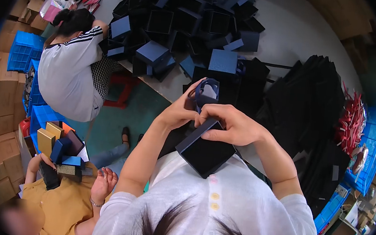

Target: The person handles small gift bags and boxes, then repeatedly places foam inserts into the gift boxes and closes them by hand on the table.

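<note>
Close to my chest, my right hand point(226, 124) grips the upper edge of a dark open box point(207, 153), its black inside facing up. My left hand point(183, 110) is wrapped round a small dark blue box point(209, 90) with a blue ribbon looped at its side. Both hands touch or nearly touch near the top corner of the open box. Just beyond them lies a flat blue lid point(223, 61) on dark material. A large heap of dark blue and black boxes point(160, 21) covers the far part of the table.
Black sheets point(307, 105) are piled at the right, beside red ribbons point(350, 125) and a blue crate point(374, 147). A person in a white shirt point(69, 73) bends at the left. Another in yellow point(62, 202) sits lower left near small boxes point(45, 141).
</note>
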{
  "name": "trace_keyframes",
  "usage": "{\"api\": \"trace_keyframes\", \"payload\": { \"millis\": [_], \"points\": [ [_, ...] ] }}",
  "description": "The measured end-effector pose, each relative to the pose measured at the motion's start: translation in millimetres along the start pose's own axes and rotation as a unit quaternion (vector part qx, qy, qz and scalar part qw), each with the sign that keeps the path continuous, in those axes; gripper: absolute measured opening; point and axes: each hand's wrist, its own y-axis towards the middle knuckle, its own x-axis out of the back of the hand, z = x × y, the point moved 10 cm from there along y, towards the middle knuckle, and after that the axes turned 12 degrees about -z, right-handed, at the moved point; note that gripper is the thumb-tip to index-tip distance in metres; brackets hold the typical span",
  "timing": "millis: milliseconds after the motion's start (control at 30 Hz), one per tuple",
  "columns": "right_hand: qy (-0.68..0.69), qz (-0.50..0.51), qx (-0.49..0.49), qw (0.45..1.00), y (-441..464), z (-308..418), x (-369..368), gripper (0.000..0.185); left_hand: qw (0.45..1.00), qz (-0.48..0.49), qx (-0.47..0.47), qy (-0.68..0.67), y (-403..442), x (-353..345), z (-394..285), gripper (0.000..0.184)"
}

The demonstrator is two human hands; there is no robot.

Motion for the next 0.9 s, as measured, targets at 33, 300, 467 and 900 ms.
{"api": "trace_keyframes", "payload": {
  "millis": [33,300,467,900],
  "points": [
    [-0.033,0.002,0.011,0.999,0.1,3.5,2.5,0.023,0.996,0.045,0.004,-0.072,-2.3,-5.2,-5.8,0.092],
    [-0.103,0.077,0.002,0.992,3.7,-6.0,-5.8,0.021,0.994,0.021,0.105,-0.036,9.9,-3.4,13.5,0.094],
    [-0.137,0.095,-0.064,0.984,-2.6,-13.8,-1.4,0.02,0.987,0.008,0.15,0.051,2.6,1.5,14.9,0.101],
    [-0.075,-0.023,-0.014,0.997,-12.0,2.3,76.4,0.02,0.989,0.012,-0.068,0.134,-6.2,-0.2,-34.2,0.073]
  ]
}}
